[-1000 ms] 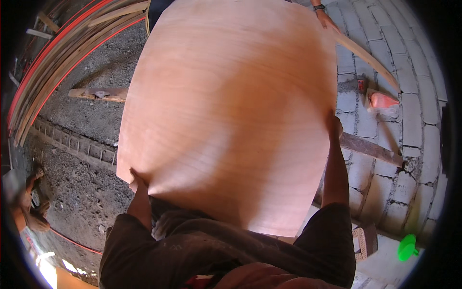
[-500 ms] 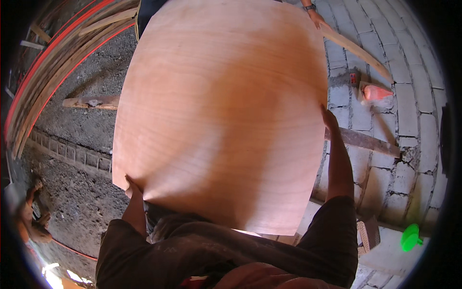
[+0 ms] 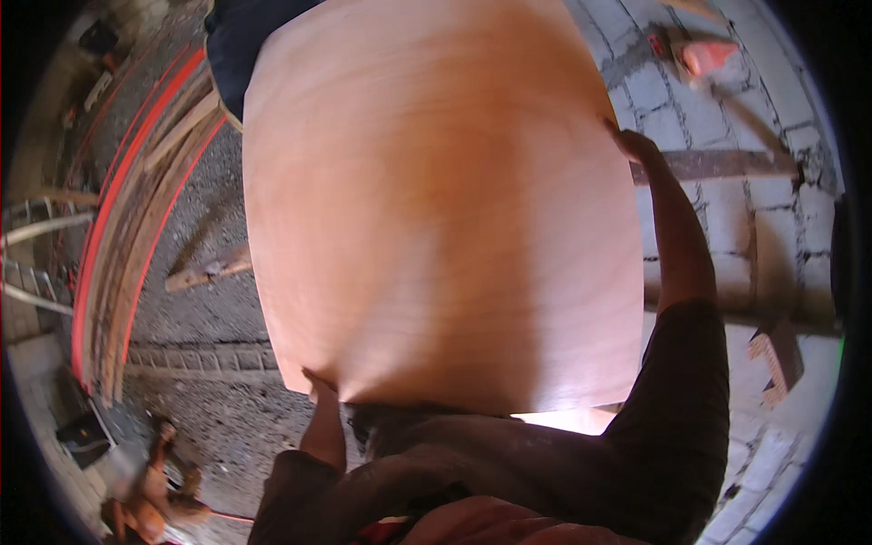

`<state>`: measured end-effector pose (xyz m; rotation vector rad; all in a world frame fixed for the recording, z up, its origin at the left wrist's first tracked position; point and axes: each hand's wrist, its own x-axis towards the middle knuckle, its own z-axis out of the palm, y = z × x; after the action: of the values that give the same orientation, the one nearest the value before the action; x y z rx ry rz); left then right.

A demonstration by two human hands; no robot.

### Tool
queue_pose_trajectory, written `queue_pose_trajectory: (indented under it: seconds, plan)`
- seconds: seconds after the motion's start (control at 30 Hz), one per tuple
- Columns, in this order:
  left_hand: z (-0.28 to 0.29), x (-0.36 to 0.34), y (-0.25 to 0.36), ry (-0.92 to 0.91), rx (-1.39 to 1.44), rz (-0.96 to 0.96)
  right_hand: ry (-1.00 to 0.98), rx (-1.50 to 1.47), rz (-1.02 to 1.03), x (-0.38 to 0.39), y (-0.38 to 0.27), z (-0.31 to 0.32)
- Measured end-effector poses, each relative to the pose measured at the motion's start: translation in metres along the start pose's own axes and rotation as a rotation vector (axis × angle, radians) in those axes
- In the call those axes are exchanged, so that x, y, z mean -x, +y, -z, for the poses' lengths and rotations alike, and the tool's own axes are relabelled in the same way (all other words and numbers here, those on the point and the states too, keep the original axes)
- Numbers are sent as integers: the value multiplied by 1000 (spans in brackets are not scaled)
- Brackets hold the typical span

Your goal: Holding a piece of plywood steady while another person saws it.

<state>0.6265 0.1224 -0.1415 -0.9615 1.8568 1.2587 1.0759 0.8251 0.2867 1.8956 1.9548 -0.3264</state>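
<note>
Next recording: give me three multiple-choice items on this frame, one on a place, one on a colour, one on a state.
1. Where does the right hand grip the plywood sheet?
A. its right edge
B. its top edge
C. its middle

2. What colour is the sheet's face?
A. dark green
B. light reddish-brown
C. white

3. How is the sheet held?
A. lying flat on the ground
B. rolled into a tube
C. lifted off the ground between both hands

Answers: 1 A, the fingers hook over the right edge. 2 B, the wood grain shows a pale reddish tone. 3 C, the left hand is at the lower left corner and the gravel ground lies well beneath.
</note>
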Motion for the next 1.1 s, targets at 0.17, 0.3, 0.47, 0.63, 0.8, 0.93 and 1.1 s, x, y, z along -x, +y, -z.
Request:
queue_pose_trajectory:
  seconds: [0.17,0.3,0.47,0.63,0.8,0.93,1.1]
  plan:
    - [-5,-3,0,-66,82,59,148,88,-38,26,-16,4]
    - [-4,-8,-2,-109,102,72,195,120,-129,33,-25,3]
    - [-5,-6,2,-222,166,55,184,104,-176,37,-29,2]
    - [-13,5,6,-166,159,64,224,5,-197,45,-35,3]
    - [-9,1,0,-121,145,59,194,88,-195,43,-33,7]
    - [1,-14,-6,-188,89,3,135,101,-192,39,-31,5]
    - [-1,-15,-2,-200,101,98,155,103,-176,39,-31,7]
